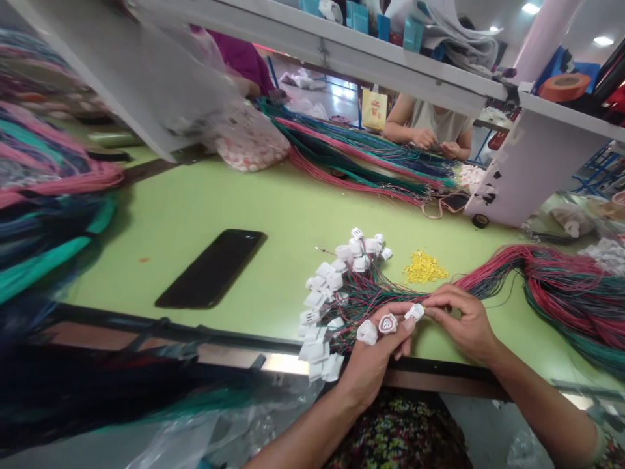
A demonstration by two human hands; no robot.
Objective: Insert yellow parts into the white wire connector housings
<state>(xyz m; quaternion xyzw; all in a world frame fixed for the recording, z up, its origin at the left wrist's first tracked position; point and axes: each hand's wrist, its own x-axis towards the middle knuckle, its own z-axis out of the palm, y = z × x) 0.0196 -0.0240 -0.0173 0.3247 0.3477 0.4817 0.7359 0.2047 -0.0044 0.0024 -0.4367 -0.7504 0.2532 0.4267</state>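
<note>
White connectors (388,324) grasped in the left hand (374,361); right hand (469,324) pinching a small yellow piece (424,309) at one; yellow pile (426,266) farther off on the green desk (293,208).

Phone (211,268) on the green tabletop (283,215)
A black tape roll (480,221) lies by the white panel (541,156), an orange roll (561,90) higher up; a yellow bag (375,111) shows behind.

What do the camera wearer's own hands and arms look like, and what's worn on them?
The left hand and right hand are both ungloved, with no ring or watch showing. Both forearms are bare where visible. At the right arm, a dark sleeve with small multicoloured flecks shows at the picture's edge; no left sleeve is in view.
</note>
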